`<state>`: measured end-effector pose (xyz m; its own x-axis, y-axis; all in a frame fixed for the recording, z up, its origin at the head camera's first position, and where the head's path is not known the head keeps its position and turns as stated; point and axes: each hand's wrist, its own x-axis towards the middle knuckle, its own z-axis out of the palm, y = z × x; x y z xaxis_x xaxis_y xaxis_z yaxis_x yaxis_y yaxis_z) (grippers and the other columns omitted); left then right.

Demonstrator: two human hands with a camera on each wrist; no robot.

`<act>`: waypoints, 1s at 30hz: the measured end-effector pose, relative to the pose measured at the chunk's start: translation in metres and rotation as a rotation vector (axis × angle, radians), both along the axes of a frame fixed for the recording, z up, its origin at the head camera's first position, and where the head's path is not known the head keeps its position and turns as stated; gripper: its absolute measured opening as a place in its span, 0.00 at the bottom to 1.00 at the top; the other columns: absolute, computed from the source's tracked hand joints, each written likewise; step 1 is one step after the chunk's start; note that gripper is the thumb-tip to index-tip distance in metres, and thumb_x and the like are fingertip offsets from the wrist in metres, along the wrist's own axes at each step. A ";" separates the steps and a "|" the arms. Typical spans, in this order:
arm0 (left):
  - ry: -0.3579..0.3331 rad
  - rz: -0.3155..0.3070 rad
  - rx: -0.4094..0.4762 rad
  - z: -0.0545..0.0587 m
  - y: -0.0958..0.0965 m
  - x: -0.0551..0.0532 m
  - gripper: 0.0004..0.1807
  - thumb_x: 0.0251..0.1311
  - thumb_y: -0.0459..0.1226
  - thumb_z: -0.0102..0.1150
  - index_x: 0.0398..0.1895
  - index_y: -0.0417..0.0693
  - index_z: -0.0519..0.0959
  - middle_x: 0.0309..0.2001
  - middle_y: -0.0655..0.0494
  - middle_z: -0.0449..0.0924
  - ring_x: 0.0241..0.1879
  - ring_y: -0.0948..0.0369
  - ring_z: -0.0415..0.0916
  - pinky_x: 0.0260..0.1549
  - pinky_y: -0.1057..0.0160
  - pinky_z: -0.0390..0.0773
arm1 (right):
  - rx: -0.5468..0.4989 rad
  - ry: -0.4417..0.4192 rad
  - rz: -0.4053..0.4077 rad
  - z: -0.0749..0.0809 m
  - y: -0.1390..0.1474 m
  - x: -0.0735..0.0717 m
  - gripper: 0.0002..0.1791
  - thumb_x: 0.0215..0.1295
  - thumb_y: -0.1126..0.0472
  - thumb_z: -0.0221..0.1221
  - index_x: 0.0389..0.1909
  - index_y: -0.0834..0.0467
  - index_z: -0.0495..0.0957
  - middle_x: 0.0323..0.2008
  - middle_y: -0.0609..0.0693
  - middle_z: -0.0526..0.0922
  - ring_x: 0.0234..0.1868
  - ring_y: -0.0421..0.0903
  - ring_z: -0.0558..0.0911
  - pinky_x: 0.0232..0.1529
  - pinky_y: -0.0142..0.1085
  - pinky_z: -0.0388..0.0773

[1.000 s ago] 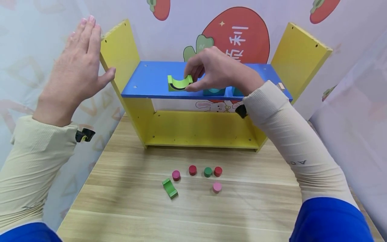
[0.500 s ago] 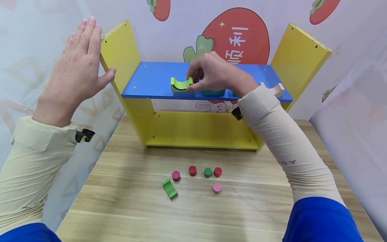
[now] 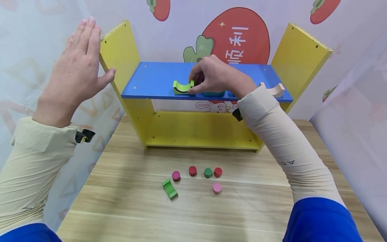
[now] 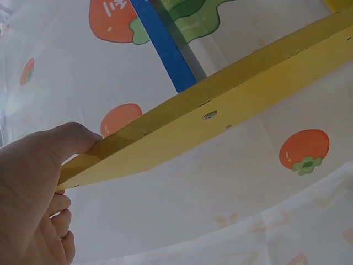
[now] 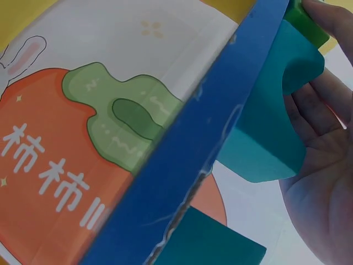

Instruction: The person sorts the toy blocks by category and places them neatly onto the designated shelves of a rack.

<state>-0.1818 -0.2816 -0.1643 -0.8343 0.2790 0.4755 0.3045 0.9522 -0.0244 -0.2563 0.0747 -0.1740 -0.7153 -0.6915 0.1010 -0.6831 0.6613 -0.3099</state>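
In the head view my right hand (image 3: 211,74) pinches a light green block (image 3: 182,88) with a curved hollow on top, low over the front of the blue shelf board (image 3: 157,75). A teal block with a rounded cutout (image 5: 265,116) sits beside it on the board, partly behind the hand. The block's green end (image 5: 309,25) shows at the thumb in the right wrist view. My left hand (image 3: 72,67) holds the left yellow side panel (image 3: 119,47), fingers straight along its outer side. Its thumb (image 4: 69,138) lies over the front edge in the left wrist view.
A pale wooden curved block (image 3: 276,90) stands at the shelf's right end. A second teal block (image 5: 215,243) is partly hidden. On the wooden table (image 3: 127,208) lie a green curved block (image 3: 170,189) and several small discs, including a pink one (image 3: 217,188) and a green one (image 3: 208,172).
My right hand has lowered the light green block and shifted it slightly right, close to the teal block. The right forearm has moved left, uncovering the pale wooden block. The left hand stays put.
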 end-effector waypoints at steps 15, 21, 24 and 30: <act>0.001 -0.008 0.003 0.000 0.000 -0.001 0.52 0.72 0.40 0.59 0.85 0.33 0.37 0.87 0.40 0.33 0.87 0.44 0.31 0.85 0.41 0.37 | -0.009 0.067 0.024 0.002 0.001 0.007 0.28 0.66 0.47 0.72 0.61 0.57 0.85 0.55 0.53 0.88 0.54 0.47 0.86 0.63 0.44 0.85; 0.016 -0.013 -0.004 0.000 -0.002 -0.002 0.51 0.71 0.39 0.60 0.85 0.33 0.38 0.87 0.40 0.34 0.87 0.44 0.32 0.84 0.41 0.38 | -0.121 0.178 0.062 0.011 0.000 0.031 0.25 0.65 0.50 0.73 0.59 0.58 0.86 0.55 0.53 0.89 0.56 0.47 0.87 0.64 0.43 0.84; 0.014 -0.007 -0.010 0.001 -0.003 -0.001 0.52 0.72 0.40 0.59 0.85 0.34 0.37 0.87 0.41 0.33 0.87 0.45 0.31 0.84 0.41 0.38 | -0.176 0.187 0.087 0.012 -0.001 0.046 0.24 0.64 0.52 0.74 0.58 0.58 0.87 0.53 0.53 0.90 0.54 0.46 0.88 0.62 0.41 0.85; 0.004 -0.002 -0.006 0.002 -0.003 0.000 0.52 0.72 0.40 0.59 0.85 0.34 0.37 0.87 0.41 0.32 0.87 0.45 0.31 0.85 0.41 0.37 | -0.254 0.145 0.123 -0.004 -0.007 0.076 0.20 0.64 0.54 0.74 0.54 0.59 0.88 0.49 0.52 0.91 0.50 0.45 0.90 0.57 0.37 0.88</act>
